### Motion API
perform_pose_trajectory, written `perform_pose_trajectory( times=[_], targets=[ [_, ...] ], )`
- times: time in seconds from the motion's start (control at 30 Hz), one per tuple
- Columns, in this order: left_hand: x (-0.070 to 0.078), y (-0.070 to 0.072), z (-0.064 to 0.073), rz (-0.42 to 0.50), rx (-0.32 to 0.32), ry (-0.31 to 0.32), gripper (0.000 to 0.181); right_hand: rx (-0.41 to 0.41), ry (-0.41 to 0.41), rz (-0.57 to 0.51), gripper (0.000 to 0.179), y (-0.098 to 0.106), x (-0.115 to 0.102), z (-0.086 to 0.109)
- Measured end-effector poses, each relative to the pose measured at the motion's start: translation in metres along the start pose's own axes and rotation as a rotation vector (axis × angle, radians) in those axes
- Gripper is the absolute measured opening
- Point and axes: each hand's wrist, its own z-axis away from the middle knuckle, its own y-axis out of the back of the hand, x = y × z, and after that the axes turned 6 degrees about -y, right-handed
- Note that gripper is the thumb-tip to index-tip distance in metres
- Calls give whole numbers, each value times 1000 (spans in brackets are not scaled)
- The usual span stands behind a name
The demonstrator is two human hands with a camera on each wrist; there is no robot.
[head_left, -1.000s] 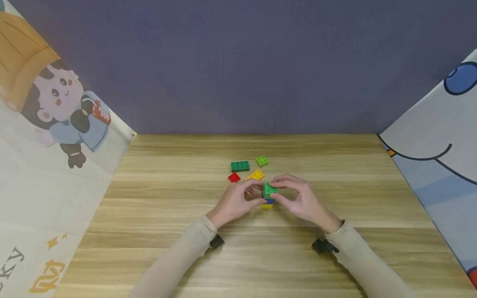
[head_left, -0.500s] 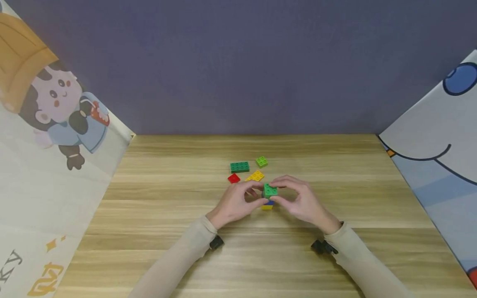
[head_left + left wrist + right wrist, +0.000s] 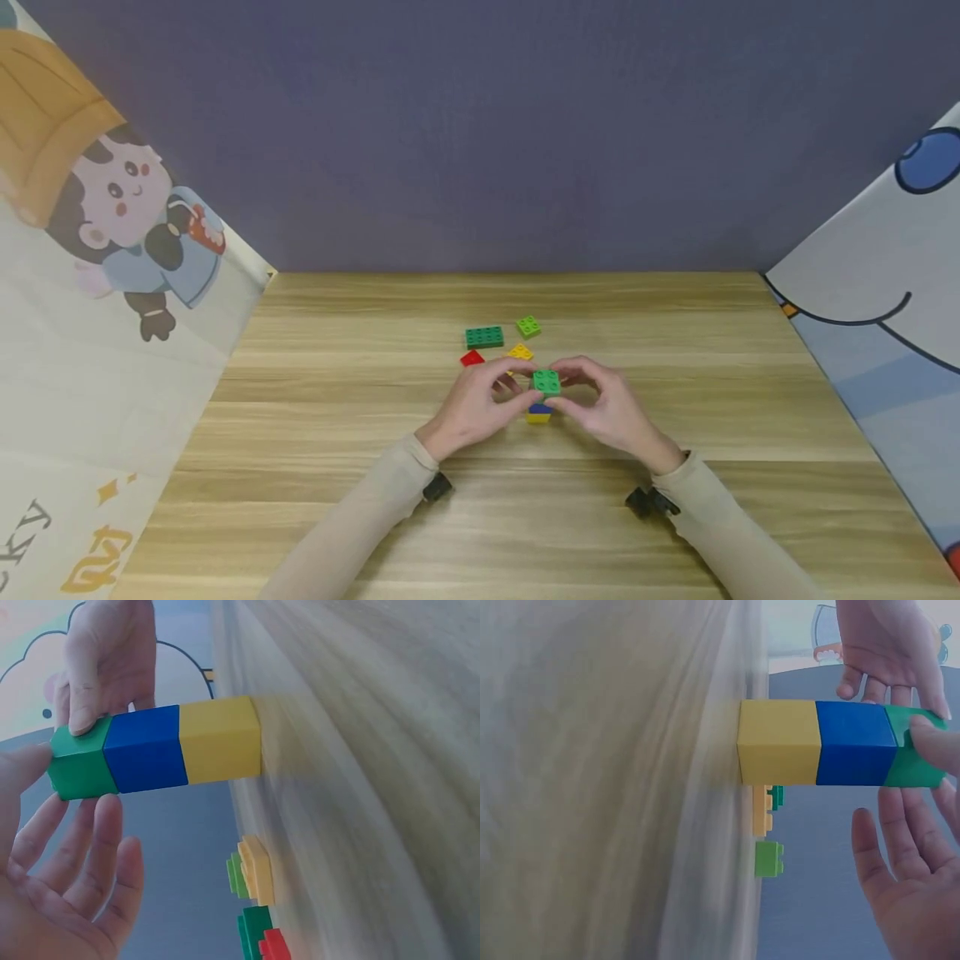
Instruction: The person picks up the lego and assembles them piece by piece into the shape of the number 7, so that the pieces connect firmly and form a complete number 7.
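A small tower of toy building bricks stands upright on the table: a yellow brick [image 3: 220, 741] at the bottom, a blue brick [image 3: 145, 751] above it and a green brick [image 3: 546, 382] on top. My left hand [image 3: 472, 407] pinches the green brick from the left, with thumb in front and fingertips behind. From the other side my right hand [image 3: 611, 410] holds the same brick between thumb and fingers. Both wrist views show the three bricks in line, flush against each other.
Behind the hands lie a dark green brick [image 3: 484, 337], a lime green brick [image 3: 528, 326], a red brick [image 3: 472, 358] and a yellow brick [image 3: 521, 352], partly hidden by my left hand. A dark wall [image 3: 517, 142] rises at the table's far edge.
The right fingertips have moved off the top of the green brick to its side, and all its studs now show. The tower and both arms stay nearly in place.
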Motion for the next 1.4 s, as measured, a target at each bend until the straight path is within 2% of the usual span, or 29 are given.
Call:
perform_pose_trajectory(
  times=[0.13,0.33,0.57,0.8,1.23,1.4],
  targets=[
    [1,1,-1,2,-6,17,34,-20,-8,-38,42,0,1,0],
    [3,2,-1,-1,-10,24,33,-106,-71,-97,38,9,-1,-2],
    [3,3,-2,18,-11,20,34,-97,-99,-174,37,17,-11,-11],
    [2,3,-1,31,-12,22,34,-134,-129,-204,31,14,-9,-15],
    [2,0,-3,67,-20,48,33,-77,-72,-280,27,6,3,-11],
    [1,0,-1,116,-26,82,34,-79,-61,-286,27,3,9,-10]
  ],
)
